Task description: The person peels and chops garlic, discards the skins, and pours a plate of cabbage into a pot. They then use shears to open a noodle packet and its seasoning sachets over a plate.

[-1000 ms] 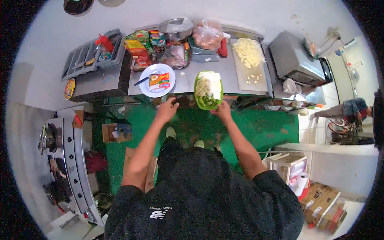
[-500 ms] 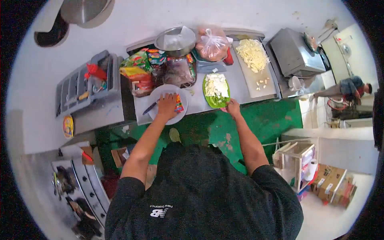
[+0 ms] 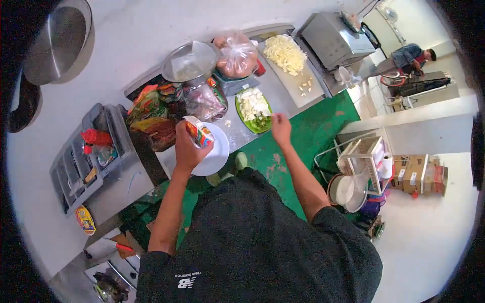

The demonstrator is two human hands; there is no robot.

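My left hand holds a colourful noodle packet lifted over a white plate at the counter's front edge. My right hand rests beside a green dish filled with chopped white and green vegetables; its fingers touch the dish's near rim. Whether the right hand grips anything I cannot tell.
On the steel counter stand snack packets, a metal bowl with a lid, a plastic bag of food and a cutting board with shredded cabbage. An oven is at the right, a utensil tray at the left. Another person bends far right.
My left hand has picked the noodle packet up off the white plate. The right hand stays at the green dish, now set on the counter. The view has swung left.
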